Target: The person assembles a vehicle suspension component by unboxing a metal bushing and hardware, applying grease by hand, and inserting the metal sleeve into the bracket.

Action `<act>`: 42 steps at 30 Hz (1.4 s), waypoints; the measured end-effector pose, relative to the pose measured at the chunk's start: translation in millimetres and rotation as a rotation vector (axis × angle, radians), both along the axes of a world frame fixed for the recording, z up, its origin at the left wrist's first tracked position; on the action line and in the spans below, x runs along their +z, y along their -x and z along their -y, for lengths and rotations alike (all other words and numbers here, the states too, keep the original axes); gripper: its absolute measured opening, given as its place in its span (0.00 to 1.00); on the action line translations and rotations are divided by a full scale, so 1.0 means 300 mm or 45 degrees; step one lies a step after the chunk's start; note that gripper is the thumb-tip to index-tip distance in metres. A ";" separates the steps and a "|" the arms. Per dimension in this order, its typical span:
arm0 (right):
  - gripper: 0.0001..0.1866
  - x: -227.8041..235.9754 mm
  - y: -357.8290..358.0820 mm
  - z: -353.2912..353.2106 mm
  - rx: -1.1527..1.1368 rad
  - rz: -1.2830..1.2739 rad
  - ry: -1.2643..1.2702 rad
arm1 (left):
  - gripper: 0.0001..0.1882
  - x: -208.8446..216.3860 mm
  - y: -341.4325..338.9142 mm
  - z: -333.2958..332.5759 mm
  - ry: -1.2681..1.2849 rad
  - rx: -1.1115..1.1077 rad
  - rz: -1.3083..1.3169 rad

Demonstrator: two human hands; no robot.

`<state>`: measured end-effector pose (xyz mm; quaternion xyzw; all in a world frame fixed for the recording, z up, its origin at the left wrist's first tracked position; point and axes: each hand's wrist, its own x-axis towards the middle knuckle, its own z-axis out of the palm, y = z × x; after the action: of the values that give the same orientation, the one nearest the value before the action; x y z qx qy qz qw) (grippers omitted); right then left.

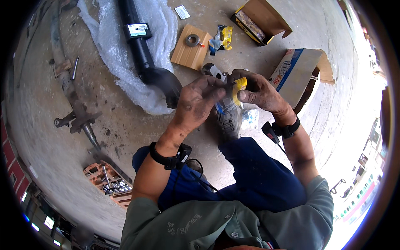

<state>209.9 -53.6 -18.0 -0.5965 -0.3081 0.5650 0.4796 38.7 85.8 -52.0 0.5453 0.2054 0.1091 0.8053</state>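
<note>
In front of me, above my boot, a small plastic packet [238, 88] with a yellow top and clear, blue-marked lower part is between my hands. My left hand [199, 100] is closed, fingertips pinching at the packet's left side. The fingers of my right hand [261, 95] curl round its yellow end, the thumb along the edge. What lies inside the packet cannot be made out. Just beyond my fingers is a silvery metal part [212, 70] with a hole, partly hidden by the hands. A small clear bag [250, 118] lies on the floor beside my boot.
A black axle beam [139, 52] lies on bubble wrap [110, 62]. Ahead, a ring bearing [192, 40] rests on a cardboard box [182, 53], beside a torn yellow-blue wrapper [225, 37]. Open boxes [298, 75] stand right. A worn axle [73, 93] and socket case [95, 171] lie left.
</note>
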 end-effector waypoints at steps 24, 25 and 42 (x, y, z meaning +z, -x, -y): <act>0.18 0.105 -0.201 0.001 -0.422 0.607 0.058 | 0.34 0.006 -0.014 0.029 -0.062 -0.260 -0.091; 0.17 0.086 -0.246 -0.001 -0.491 0.719 0.073 | 0.33 0.004 -0.013 0.026 -0.057 -0.268 -0.136; 0.23 -0.478 -0.650 -0.108 -0.018 1.624 0.908 | 0.23 -0.018 0.033 -0.021 -0.118 -0.157 -0.288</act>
<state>404.9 -21.2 -161.4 -0.9315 -0.3211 0.1706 -0.0129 28.7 92.1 -57.2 0.6023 0.2556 0.0068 0.7562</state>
